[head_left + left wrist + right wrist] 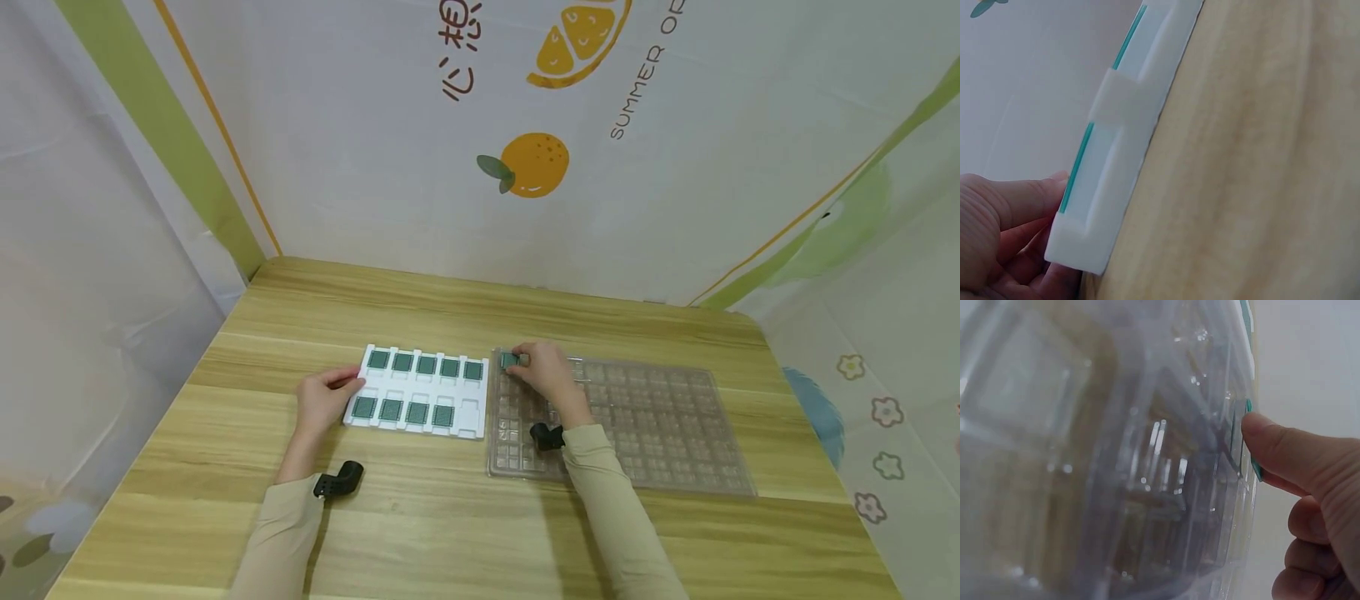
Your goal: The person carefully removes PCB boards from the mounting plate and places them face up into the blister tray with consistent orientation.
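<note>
A white tray [420,389] carries several small green circuit boards [426,365] in two rows. The slot at the right end of its near row holds no board. My left hand [321,400] grips the tray's left edge, with the thumb against its side [1077,240] in the left wrist view. To the right, my right hand [547,371] pinches a green circuit board [509,360] at the far left corner pocket of a clear plastic tray [660,425]. In the right wrist view, thumb and finger hold that board [1256,467] by its edge, the other fingers curled.
Both trays lie side by side on a wood-grain table [420,517], a narrow gap between them. A printed white curtain [375,167] hangs behind the table and along its sides. Black wrist cameras [341,479] stick out from both forearms, the right one over the clear tray.
</note>
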Available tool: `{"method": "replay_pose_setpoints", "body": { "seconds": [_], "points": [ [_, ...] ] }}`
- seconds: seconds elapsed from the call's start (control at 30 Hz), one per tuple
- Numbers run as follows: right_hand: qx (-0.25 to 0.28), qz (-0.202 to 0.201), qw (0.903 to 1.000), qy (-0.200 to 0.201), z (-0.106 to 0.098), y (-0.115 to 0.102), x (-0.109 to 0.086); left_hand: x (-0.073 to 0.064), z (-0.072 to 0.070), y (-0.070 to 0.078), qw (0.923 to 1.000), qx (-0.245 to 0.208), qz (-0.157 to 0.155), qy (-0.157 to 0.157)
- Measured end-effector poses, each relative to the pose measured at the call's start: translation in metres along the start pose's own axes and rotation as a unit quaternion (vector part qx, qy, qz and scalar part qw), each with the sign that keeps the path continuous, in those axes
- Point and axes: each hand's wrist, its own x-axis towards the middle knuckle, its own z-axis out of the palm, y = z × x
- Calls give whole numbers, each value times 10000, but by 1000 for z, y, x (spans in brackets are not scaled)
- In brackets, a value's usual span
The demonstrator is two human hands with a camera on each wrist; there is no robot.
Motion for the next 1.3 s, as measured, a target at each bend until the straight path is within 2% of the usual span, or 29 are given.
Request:
{"method": "replay_pose_setpoints", "body": {
  "seconds": [0.57, 0.93, 1.13, 1.3],
  "points": [
    [1, -28, 10000, 53, 1, 0, 0, 1, 0, 1, 9998, 52, -160, -67],
    [237, 37, 9997, 20, 3, 2, 1, 0, -1, 2, 9999, 5, -114, -88],
    [647, -84, 9977, 193, 2, 4, -3, 0, -1, 2, 9999, -23, -101, -90],
    [667, -315, 9965, 384, 1, 3, -7, 0, -1, 1, 9999, -23, -107, -57]
  ]
}}
